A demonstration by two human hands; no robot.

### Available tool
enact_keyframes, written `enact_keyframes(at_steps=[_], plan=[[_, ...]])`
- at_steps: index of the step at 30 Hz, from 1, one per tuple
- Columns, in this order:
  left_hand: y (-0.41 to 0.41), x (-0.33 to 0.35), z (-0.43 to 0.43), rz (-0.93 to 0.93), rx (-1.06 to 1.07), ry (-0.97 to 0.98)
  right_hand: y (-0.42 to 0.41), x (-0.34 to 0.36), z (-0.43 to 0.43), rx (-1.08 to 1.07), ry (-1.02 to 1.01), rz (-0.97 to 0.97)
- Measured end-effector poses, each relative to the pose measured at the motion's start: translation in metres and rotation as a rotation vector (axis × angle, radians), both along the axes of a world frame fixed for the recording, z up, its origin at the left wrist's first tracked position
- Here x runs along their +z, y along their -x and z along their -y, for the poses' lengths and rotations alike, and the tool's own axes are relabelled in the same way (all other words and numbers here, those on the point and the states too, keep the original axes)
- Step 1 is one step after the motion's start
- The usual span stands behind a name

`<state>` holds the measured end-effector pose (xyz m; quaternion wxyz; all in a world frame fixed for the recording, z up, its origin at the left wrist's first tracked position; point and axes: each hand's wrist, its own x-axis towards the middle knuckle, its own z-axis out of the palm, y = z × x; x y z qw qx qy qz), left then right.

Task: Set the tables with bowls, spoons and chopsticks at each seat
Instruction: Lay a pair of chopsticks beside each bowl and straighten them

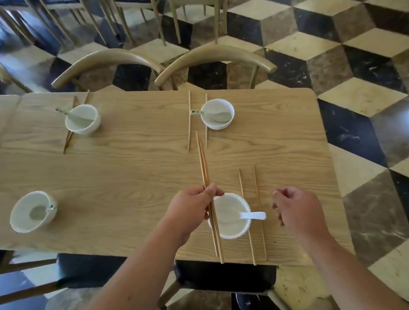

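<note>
Two bare arms (126, 287) reach up from the bottom edge, over a dark chair seat (225, 275), to a light wooden table (137, 166).

At the near left stands a white bowl (21, 217) with a pale spoon (39, 212) lying inside it. Farther back on the left, a second bowl (83, 127) holds a greenish spoon (74, 116) whose handle points up and left. A pair of chopsticks (68, 139) lies slanted just beside that bowl on its left.

Near the middle, the left hand (191, 206) pinches a pair of held chopsticks (204, 165) between thumb and curled fingers. The two sticks lie close together, pointing away across the table. Their lower part crosses the left rim of the nearest bowl (233, 229).

Behind them, a far right bowl (218, 126) holds a grey spoon (213, 115), and two separate sticks (189, 121) lie on the table to its left.

The nearest bowl sits at the near edge with a white spoon (253, 215), whose handle sticks out over the right rim. Just right of it, two laid chopsticks (243, 196) rest parallel and a little apart on the wood.

The right hand (296, 211) hovers beside them, fingers loosely curled, holding nothing.

Curved chair backs (214, 59) stand at the far side, on a cube-patterned tile floor (354, 90).
</note>
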<state>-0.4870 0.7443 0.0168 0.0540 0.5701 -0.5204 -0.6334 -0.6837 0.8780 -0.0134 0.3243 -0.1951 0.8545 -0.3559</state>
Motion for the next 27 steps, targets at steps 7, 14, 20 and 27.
enact_keyframes(at_steps=[7, 14, 20, 27], plan=[[-0.09, 0.018, 0.068, -0.064, 0.019, 0.062, -0.159, 0.043, 0.098, 0.329, 0.021, 0.757], [-0.229, 0.021, 0.135, -0.053, -0.007, 0.015, -0.312, 0.044, 0.16, 0.263, 0.066, 0.731], [-0.291, 0.002, 0.161, -0.047, -0.052, -0.031, -0.375, 0.028, 0.2, 0.252, 0.07, 0.784], [-0.326, -0.042, 0.161, 0.194, -0.092, 0.182, -0.4, -0.026, 0.218, 0.222, -0.022, 0.726]])
